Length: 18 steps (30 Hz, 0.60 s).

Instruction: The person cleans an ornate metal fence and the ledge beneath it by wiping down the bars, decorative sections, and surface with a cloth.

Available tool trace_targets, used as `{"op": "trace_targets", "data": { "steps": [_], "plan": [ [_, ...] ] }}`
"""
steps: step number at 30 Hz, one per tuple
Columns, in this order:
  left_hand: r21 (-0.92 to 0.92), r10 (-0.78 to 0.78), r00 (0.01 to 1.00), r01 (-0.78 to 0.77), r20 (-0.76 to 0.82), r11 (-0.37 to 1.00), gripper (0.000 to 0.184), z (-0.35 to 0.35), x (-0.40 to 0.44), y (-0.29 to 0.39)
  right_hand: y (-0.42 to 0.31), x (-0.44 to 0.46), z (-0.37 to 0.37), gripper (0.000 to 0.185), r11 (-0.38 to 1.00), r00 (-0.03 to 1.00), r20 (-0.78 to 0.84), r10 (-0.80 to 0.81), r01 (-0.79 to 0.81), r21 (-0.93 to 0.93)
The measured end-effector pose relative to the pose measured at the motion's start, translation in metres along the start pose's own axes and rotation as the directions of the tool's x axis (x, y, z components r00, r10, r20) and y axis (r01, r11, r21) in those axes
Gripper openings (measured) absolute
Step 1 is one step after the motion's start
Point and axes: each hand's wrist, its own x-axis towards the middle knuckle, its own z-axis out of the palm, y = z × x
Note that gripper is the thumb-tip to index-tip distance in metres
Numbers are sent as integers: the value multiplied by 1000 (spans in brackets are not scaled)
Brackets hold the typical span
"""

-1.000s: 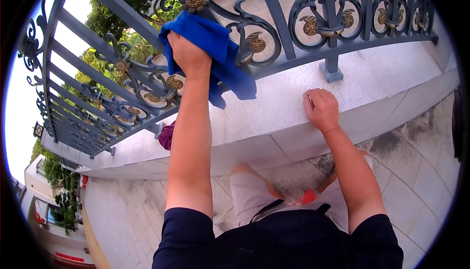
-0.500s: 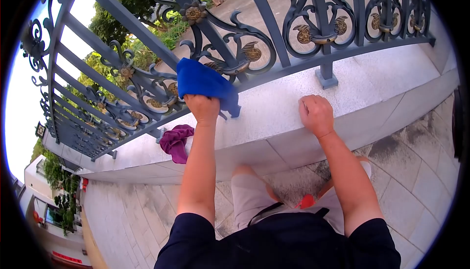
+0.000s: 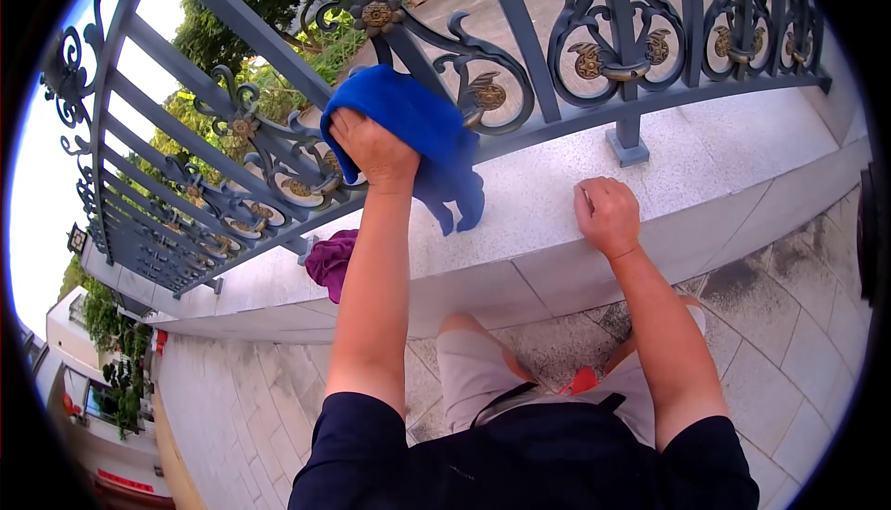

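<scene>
In the head view, the left hand [image 3: 376, 153] grips a blue cloth [image 3: 404, 106] over fence scrollwork [image 3: 488, 92] at upper centre, its dangling ends [image 3: 471, 208] best gathered in, and the right hand [image 3: 609, 217], fingers curled closed, is at the stone ledge [image 3: 524, 199] mid-right.

bright daylight, blown-out sky [image 3: 37, 185], dark-rimmed fisheye bowing

Blue cloth [image 3: 404, 106] matt; fence [image 3: 520, 37], to my remote eye, smooth metal, slight sheen; ledge [image 3: 529, 185] speckled stone.
</scene>
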Motion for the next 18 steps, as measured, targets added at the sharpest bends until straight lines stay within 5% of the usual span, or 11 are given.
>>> {"op": "trace_targets", "data": {
  "steps": [8,14,18],
  "plan": [
    [136,-33,987,11,158,991,40,-21,-26,4,-1,1,-2,9,1000,1000,21,16,-16,9],
    [-138,101,994,-94,45,986,35,-6,-2,1,-3,1,-2,9,1000,1000,10,23,-23,2],
    [-31,42,992,-39,120,999,34,-19,-8,-4,-1,0,0,8,1000,1000,3,23,-23,12]
  ]
}}
